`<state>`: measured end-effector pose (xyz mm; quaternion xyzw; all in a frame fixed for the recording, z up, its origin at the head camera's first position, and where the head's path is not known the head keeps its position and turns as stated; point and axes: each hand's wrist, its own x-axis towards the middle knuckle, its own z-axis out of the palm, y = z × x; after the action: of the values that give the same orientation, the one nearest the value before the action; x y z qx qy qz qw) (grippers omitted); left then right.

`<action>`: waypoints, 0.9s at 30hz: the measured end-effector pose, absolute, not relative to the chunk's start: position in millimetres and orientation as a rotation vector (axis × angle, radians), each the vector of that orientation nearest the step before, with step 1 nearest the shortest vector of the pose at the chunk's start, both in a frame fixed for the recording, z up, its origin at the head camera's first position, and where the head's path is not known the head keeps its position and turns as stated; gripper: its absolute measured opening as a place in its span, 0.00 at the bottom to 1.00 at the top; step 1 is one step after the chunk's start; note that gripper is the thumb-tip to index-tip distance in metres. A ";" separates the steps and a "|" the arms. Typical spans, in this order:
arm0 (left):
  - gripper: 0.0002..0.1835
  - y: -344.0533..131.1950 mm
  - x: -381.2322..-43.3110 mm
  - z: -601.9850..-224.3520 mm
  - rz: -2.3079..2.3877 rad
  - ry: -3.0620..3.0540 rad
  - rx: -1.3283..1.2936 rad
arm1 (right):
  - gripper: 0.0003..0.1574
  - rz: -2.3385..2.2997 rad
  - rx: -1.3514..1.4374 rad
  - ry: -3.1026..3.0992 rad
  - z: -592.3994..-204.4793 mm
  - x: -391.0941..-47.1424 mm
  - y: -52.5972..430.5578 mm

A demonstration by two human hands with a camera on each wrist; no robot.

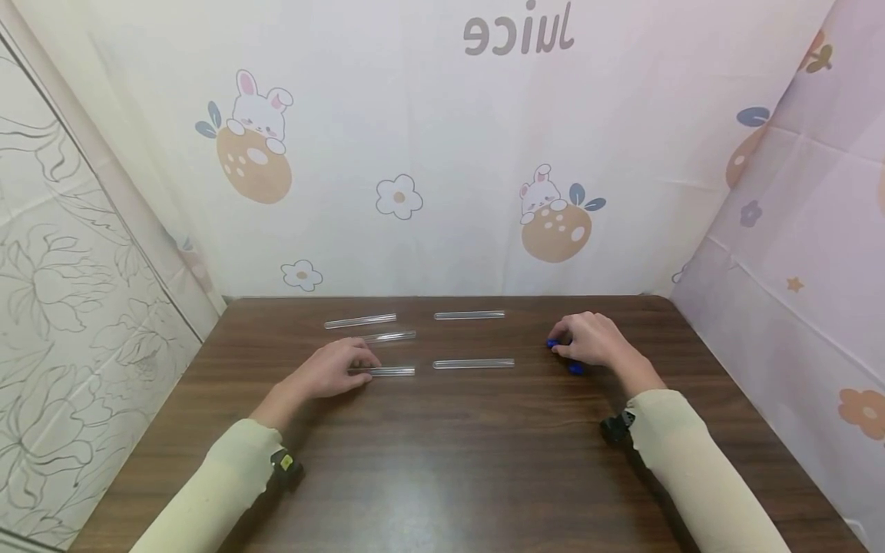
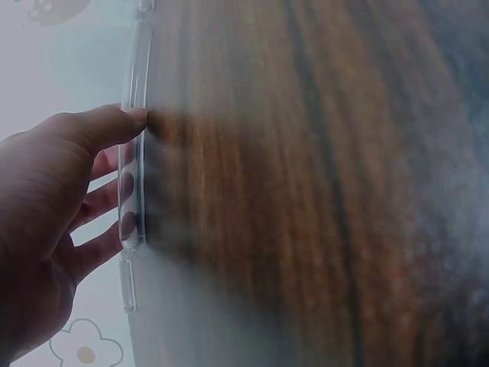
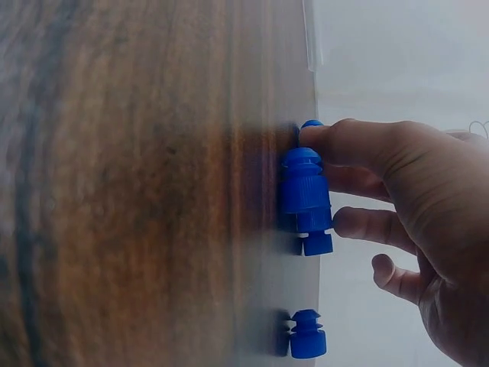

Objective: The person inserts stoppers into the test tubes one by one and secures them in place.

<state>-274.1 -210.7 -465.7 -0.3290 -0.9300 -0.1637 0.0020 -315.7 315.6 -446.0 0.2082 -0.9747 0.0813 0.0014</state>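
My left hand point(image 1: 336, 368) pinches a clear glass test tube point(image 1: 392, 372), thumb on one side and fingertips on the other. The left wrist view shows that tube point(image 2: 134, 180) across the fingers. Another test tube point(image 1: 390, 336) lies just behind this hand, partly hidden by it. On the right, my right hand point(image 1: 589, 338) pinches a small blue stopper point(image 1: 551, 343) between thumb and index finger; the thumb covers most of this stopper point(image 3: 312, 124) in the right wrist view. More ribbed blue stoppers point(image 3: 304, 183) stand by the fingers, and one stopper point(image 3: 308, 336) sits apart.
A test tube point(image 1: 361, 321) lies at the back left of the brown wooden table point(image 1: 442, 461). Two more, a back tube point(image 1: 470, 315) and a front tube point(image 1: 473, 364), lie near the middle. A printed curtain point(image 1: 442, 153) hangs behind the table.
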 end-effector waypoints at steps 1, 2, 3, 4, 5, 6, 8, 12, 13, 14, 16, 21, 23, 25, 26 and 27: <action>0.09 -210.5 -274.4 -465.5 -0.512 -2.918 -1.035 | 0.11 0.254 0.650 -3.058 -446.3 -315.5 315.4; 0.09 -210.4 -274.5 -465.4 -0.509 -2.919 -1.035 | 0.11 0.257 0.642 -3.058 -446.9 -315.6 315.4; 0.09 -210.4 -274.6 -465.2 -0.509 -2.921 -1.035 | 0.11 0.260 0.639 -3.057 -447.2 -315.3 315.2; 0.09 -210.4 -274.7 -465.1 -0.509 -2.923 -1.036 | 0.11 0.263 0.637 -3.057 -446.9 -314.9 315.1; 0.09 -210.4 -274.9 -465.0 -0.510 -2.925 -1.036 | 0.11 0.268 0.630 -3.060 -446.7 -314.6 315.0; 0.09 -210.3 -275.0 -465.0 -0.512 -2.927 -1.037 | 0.11 0.271 0.623 -3.062 -446.9 -314.3 314.9; 0.09 -210.3 -275.3 -465.2 -0.514 -2.931 -1.036 | 0.11 0.277 0.622 -3.065 -446.9 -314.1 315.0; 0.09 -210.2 -275.9 -466.0 -0.524 -2.936 -1.032 | 0.11 0.275 0.629 -3.068 -447.0 -314.5 315.2; 0.09 -210.2 -275.9 -466.2 -0.527 -2.937 -1.031 | 0.11 0.275 0.635 -3.068 -446.8 -314.7 315.2; 0.09 -210.2 -275.9 -466.3 -0.529 -2.937 -1.030 | 0.11 0.275 0.636 -3.070 -446.7 -314.9 315.2; 0.09 -210.1 -275.7 -466.2 -0.531 -2.938 -1.029 | 0.11 0.277 0.636 -3.073 -446.1 -315.3 315.0; 0.09 -209.6 -274.8 -464.8 -0.535 -2.940 -1.032 | 0.11 0.279 0.641 -3.071 -445.9 -314.9 314.8; 0.09 -209.4 -274.3 -464.0 -0.539 -2.941 -1.030 | 0.11 0.275 0.643 -3.067 -446.6 -314.7 314.9; 0.09 -209.1 -273.6 -463.0 -0.546 -2.944 -1.025 | 0.11 0.273 0.645 -3.063 -446.8 -314.4 315.2; 0.09 -209.0 -273.6 -463.2 -0.547 -2.946 -1.021 | 0.11 0.271 0.645 -3.062 -447.3 -314.6 315.1; 0.09 -209.1 -273.7 -463.6 -0.546 -2.949 -1.016 | 0.11 0.271 0.641 -3.063 -447.8 -314.8 315.0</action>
<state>-273.7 -209.1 -463.6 -0.3210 -0.9312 -0.1723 -0.0123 -314.8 315.0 -447.8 0.2041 -0.9752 0.0862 0.0003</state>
